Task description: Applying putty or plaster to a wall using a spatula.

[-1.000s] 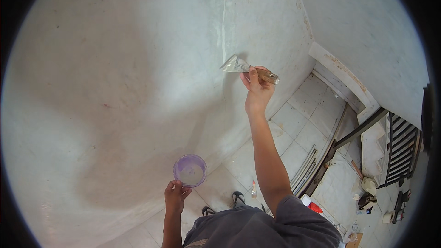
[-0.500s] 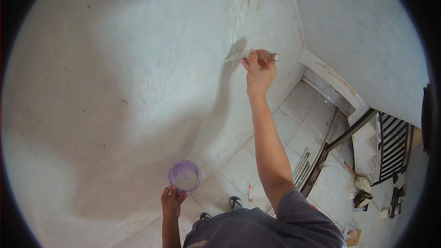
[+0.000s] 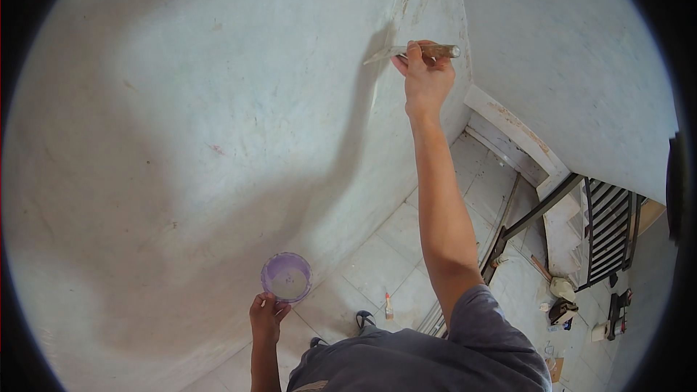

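My right hand [image 3: 427,80] is stretched up toward the whitish wall [image 3: 283,101], closed round the handle of a putty knife [image 3: 440,51]. Its thin, pale blade points left, at or very close to the wall beside a raised vertical streak. Low in the view, my left hand [image 3: 267,313] grips the rim of a small purple tub [image 3: 286,277]. Pale grey-white material lies in the bottom of the tub. The wall has small specks and brownish stains near its corner.
On the tiled floor [image 3: 374,265] lies a paintbrush [image 3: 388,306] near my feet. Long thin strips lie right of my arm. Beyond stand a dark metal railing [image 3: 611,232], white steps [image 3: 563,239] and scattered bags and tools [image 3: 563,311]. A second wall [image 3: 559,43] meets the first at right.
My right hand has moved up and slightly right along the wall with the putty knife. The tub stays in my left hand, nearly in place. The whole view has shifted a little.
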Demonstrator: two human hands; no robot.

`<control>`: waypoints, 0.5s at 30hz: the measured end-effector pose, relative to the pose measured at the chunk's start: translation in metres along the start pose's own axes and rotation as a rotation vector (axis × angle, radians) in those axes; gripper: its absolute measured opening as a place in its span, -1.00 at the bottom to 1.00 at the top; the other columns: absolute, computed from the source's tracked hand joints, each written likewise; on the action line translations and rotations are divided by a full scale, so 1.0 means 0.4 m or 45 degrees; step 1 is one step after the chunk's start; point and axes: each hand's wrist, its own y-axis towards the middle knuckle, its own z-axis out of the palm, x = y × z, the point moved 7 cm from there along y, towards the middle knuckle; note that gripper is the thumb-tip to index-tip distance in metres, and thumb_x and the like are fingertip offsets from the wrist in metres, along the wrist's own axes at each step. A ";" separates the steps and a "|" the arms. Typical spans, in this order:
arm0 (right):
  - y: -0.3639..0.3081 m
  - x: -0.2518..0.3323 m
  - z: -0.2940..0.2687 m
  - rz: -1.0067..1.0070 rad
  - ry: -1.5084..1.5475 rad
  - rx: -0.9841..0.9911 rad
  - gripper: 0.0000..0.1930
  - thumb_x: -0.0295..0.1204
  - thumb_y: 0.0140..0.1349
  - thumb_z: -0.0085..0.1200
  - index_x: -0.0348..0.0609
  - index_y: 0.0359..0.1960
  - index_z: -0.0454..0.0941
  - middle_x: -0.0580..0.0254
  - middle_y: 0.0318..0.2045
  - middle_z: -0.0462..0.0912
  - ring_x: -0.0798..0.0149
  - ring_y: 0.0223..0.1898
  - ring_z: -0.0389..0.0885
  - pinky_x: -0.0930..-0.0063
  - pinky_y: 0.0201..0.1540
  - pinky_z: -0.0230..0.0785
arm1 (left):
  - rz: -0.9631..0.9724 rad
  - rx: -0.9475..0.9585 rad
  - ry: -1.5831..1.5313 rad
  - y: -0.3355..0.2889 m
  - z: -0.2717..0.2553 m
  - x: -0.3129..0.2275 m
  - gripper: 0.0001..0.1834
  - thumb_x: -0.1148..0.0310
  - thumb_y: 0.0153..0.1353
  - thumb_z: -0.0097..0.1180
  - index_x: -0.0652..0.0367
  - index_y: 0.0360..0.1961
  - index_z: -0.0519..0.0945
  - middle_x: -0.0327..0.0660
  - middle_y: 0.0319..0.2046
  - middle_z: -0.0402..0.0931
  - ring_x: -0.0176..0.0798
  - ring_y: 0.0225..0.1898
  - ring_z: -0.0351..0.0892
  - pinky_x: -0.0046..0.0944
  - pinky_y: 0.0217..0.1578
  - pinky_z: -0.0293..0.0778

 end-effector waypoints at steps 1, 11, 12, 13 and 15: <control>-0.001 0.012 0.005 -0.011 0.063 0.015 -0.88 -0.55 0.16 0.05 -0.41 -0.36 0.46 0.15 -0.46 0.53 0.40 -0.46 0.53 0.51 -0.34 0.60 | 0.000 0.003 0.003 0.000 -0.003 0.000 -0.83 0.30 0.27 0.04 0.14 -0.32 0.35 -0.24 -0.49 0.44 -0.33 -0.50 0.52 -0.20 -0.30 0.61; -0.177 -0.021 -0.172 0.192 0.434 -0.012 -0.82 -0.51 0.24 -0.02 -0.32 -0.15 0.40 0.17 -0.33 0.50 0.27 -0.31 0.59 0.35 -0.14 0.58 | -0.016 0.071 0.035 -0.008 0.006 -0.013 -0.85 0.29 0.27 0.04 0.09 -0.34 0.38 -0.28 -0.48 0.46 -0.34 -0.48 0.53 -0.21 -0.29 0.59; -0.196 -0.047 -0.196 0.241 0.481 -0.037 -0.82 -0.52 0.26 -0.05 -0.30 -0.13 0.39 0.21 -0.34 0.50 0.29 -0.31 0.60 0.32 -0.12 0.58 | -0.008 0.072 0.056 -0.010 0.004 -0.014 -0.84 0.26 0.26 0.06 0.06 -0.34 0.38 -0.30 -0.51 0.48 -0.36 -0.49 0.54 -0.21 -0.29 0.58; -0.207 -0.075 -0.227 0.229 0.512 -0.048 -0.78 -0.52 0.25 -0.03 -0.28 -0.08 0.38 0.18 -0.34 0.52 0.30 -0.31 0.61 0.31 -0.09 0.56 | -0.028 0.083 0.082 -0.012 0.006 -0.010 -0.84 0.26 0.26 0.06 0.06 -0.34 0.38 -0.30 -0.51 0.48 -0.36 -0.49 0.54 -0.21 -0.29 0.58; -0.243 -0.145 -0.264 0.272 0.484 -0.101 -0.77 -0.52 0.24 -0.02 -0.28 -0.08 0.38 0.19 -0.33 0.53 0.31 -0.31 0.61 0.30 -0.08 0.56 | -0.035 0.112 0.110 -0.005 0.005 -0.017 -0.85 0.26 0.27 0.04 0.06 -0.33 0.38 -0.30 -0.51 0.49 -0.37 -0.49 0.54 -0.21 -0.29 0.58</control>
